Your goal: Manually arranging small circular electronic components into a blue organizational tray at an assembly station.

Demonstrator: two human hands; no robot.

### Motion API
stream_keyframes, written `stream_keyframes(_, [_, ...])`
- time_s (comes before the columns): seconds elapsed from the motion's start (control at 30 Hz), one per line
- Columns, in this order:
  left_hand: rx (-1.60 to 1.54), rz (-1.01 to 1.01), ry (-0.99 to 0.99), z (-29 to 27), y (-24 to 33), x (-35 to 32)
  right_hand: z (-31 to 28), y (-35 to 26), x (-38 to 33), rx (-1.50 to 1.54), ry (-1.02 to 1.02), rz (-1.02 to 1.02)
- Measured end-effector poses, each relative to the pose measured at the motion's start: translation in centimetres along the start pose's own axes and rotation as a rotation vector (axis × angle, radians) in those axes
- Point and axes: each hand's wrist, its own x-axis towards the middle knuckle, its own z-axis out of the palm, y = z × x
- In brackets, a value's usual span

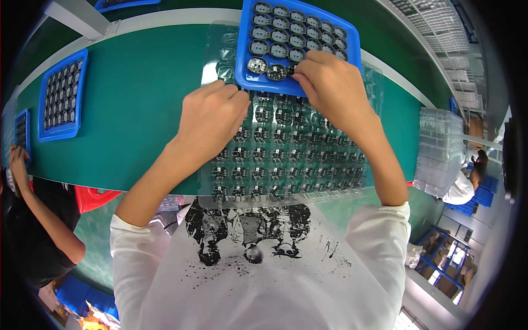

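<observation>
My right hand [336, 91] reaches over the front edge of a blue tray [245, 77], finger and thumb pinched on a small dark round part in its nearest row. Beside it in that row sit a round circuit part [276, 72] and a brighter, silvery one [257, 65]. Behind them, several rows of round grey housings [279, 36] fill the tray. My left hand [213, 118] is closed, knuckles up, over the upper left of a clear plastic blister tray [206, 179]; whatever its fingers hold is hidden. Small circuit boards [240, 154] lie in the blister tray's pockets.
Two more blue trays of round parts, a larger one [77, 124] and a smaller one [27, 151], lie on the green tabletop [126, 110] to the left. A co-worker's hand [18, 157] touches the smaller one. Stacked clear trays [439, 148] stand at the right.
</observation>
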Motion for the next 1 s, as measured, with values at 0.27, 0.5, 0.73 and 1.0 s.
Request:
stream_keyframes(0.27, [-0.301, -0.039, 0.075, -2.9, -0.2, 1.7, 0.5, 0.4, -0.5, 0.000, 0.062, -0.007])
stream_keyframes(0.5, [-0.273, 0.028, -0.002, -2.6, -2.8, 7.8, -1.4, -0.3, -3.0, 0.147, 0.241, 0.083])
stream_keyframes(0.73, [-0.154, -0.015, -0.054, -0.8, -3.2, 7.3, -2.2, -0.6, -7.4, 0.223, 0.153, 0.168])
stream_keyframes(1.0, [-0.133, 0.004, -0.035, -0.5, -3.4, 7.4, 0.2, -1.0, -9.1, 0.304, 0.099, 0.113])
